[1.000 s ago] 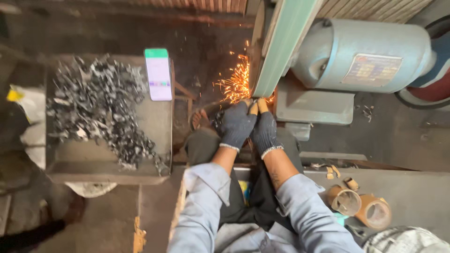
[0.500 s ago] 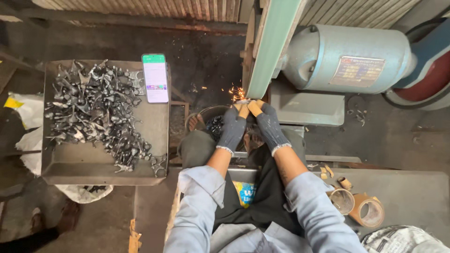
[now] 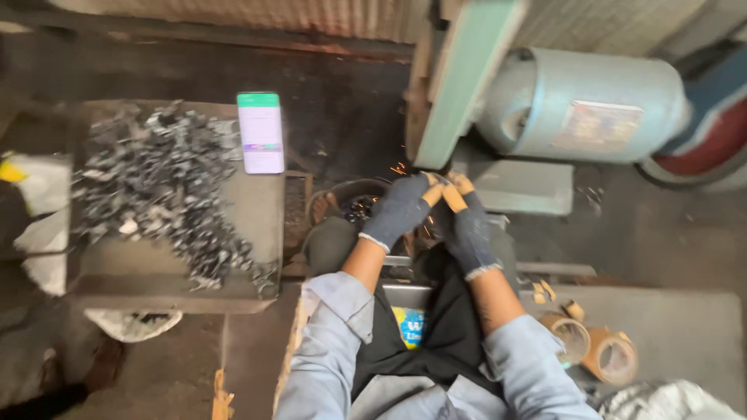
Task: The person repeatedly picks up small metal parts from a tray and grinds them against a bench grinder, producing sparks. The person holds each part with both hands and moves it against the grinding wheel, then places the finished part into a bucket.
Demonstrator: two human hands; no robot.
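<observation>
Looking down from the head cam: left hand (image 3: 401,208) and right hand (image 3: 465,225) in dark gloves with tan fingertips, pressed together just under the green belt guard (image 3: 459,78). Both pinched on something small between the fingertips, too blurry to tell what. A few sparks (image 3: 401,167) right beside them. Grey motor (image 3: 583,105) off to the right, tray (image 3: 101,284) heaped with metal scraps (image 3: 156,187) to the left, phone (image 3: 261,132) propped at its far corner. Tape rolls (image 3: 595,346) near the right elbow.

I see my left hand (image 3: 401,210) and right hand (image 3: 467,229) in dark grey knit gloves with tan-taped fingertips (image 3: 455,194); pale green belt-grinder housing (image 3: 459,78); light grey-blue motor drum (image 3: 583,105); silvery-grey heap of metal scraps (image 3: 159,187); green-and-white lit phone screen (image 3: 261,132); brown tape rolls (image 3: 611,354).
</observation>
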